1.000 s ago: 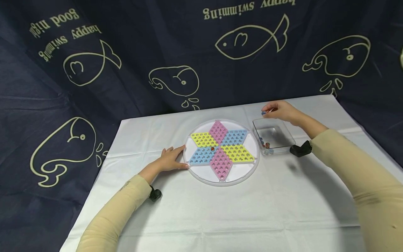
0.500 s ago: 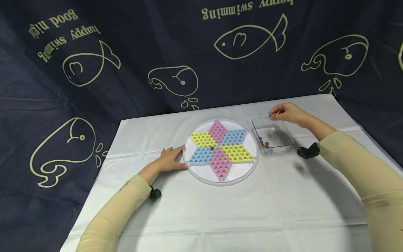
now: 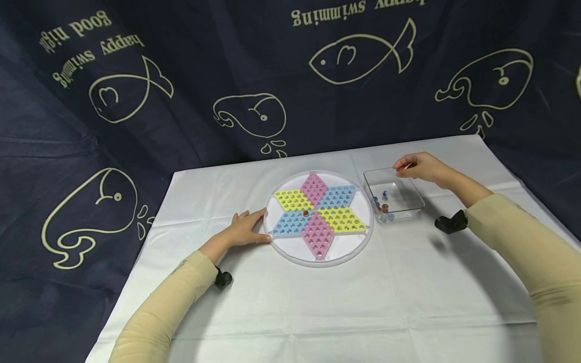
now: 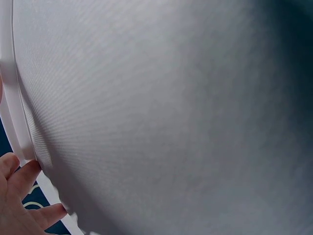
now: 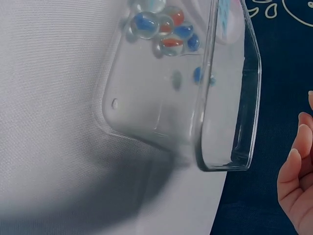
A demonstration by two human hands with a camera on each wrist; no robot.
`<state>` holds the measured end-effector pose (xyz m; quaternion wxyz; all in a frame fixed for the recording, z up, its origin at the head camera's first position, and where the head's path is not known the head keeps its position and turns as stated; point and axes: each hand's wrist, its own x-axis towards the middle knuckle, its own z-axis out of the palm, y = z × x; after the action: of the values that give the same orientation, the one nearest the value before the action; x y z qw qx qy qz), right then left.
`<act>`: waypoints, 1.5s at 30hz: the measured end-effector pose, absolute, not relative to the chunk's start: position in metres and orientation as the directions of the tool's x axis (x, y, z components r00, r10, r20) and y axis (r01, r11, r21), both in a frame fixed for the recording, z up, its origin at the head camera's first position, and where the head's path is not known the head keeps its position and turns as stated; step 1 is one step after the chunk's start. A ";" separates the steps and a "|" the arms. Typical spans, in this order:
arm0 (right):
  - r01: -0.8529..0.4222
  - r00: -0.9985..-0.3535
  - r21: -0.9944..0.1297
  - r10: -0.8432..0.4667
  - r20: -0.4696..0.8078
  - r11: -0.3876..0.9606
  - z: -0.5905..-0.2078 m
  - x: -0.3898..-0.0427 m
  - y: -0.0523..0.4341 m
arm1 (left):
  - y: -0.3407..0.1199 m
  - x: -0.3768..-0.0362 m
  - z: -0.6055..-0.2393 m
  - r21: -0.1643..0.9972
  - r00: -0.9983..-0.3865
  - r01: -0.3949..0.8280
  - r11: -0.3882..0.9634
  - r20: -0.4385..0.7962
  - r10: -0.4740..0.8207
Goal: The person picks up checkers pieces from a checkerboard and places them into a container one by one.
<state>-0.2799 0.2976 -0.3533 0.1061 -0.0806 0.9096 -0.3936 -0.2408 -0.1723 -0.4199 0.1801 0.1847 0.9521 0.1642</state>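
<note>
My left hand (image 3: 242,229) rests its spread fingers and thumb against the left rim of a round white Chinese checkers board (image 3: 345,248). A red-orange marble (image 3: 306,214) sits near the middle of its pink, yellow and blue star. Over the back rim of a clear rectangular box (image 3: 410,213) is my right hand (image 3: 421,167), fingers loosely bent and nothing showing between them. Below it a blue marble (image 3: 385,194) appears within the box, apart from the group. Several blue, red and clear marbles (image 5: 171,44) cluster in one corner of the box in the right wrist view.
A white cloth (image 3: 354,312) covers the table. Behind it hangs a dark blue curtain (image 3: 190,60) with fish and whale drawings. The box stands close to the right of the board. Black wrist cameras (image 3: 451,223) sit below both hands.
My right hand has moved right and slightly nearer along the box's back rim and let go of a blue marble, which is now within the box. The left hand has stayed still.
</note>
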 end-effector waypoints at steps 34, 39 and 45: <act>-0.179 -0.871 -0.876 -0.486 -0.072 0.449 -0.370 -0.303 0.155 | -0.174 -0.241 -0.418 0.381 -0.864 0.287 0.879 -0.293 0.409; -0.175 -0.850 -0.894 -0.522 -0.074 0.412 -0.380 -0.302 0.134 | -0.174 -0.241 -0.418 0.380 -0.864 0.290 0.878 -0.292 0.411; -0.133 -0.831 -0.906 -0.543 -0.119 0.402 -0.389 -0.302 0.112 | -0.175 -0.242 -0.419 0.378 -0.864 0.288 0.880 -0.293 0.409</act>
<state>-0.3022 0.1121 -0.3894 0.2029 -0.2081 0.8122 -0.5059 -0.2421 -0.1746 -0.4190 0.1856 0.1831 0.9516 0.1630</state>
